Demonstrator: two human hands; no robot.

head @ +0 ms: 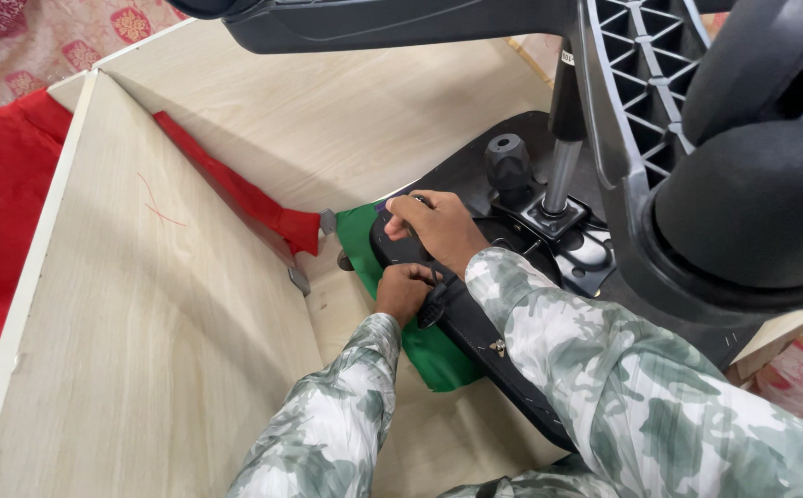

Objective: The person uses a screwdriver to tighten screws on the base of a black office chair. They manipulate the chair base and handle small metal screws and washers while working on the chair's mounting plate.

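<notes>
An upturned office chair lies on a wooden surface, its black seat underside (475,175) facing up. My right hand (436,227) presses on the near edge of the seat plate, fingers curled over something small and dark that I cannot make out. My left hand (403,290) grips a black ribbed knob (432,312) at the seat's edge. Both sleeves are green and white camouflage. A green cloth (438,355) lies under the seat. The chrome gas-lift column (560,175) rises from the mechanism, beside a black adjustment knob (508,162).
A chair base leg with triangular ribbing (646,83) and a large black castor (756,198) loom at the right. A light wooden panel (152,304) slants at the left. Red cloth (0,194) lies beyond it and along the panel's joint.
</notes>
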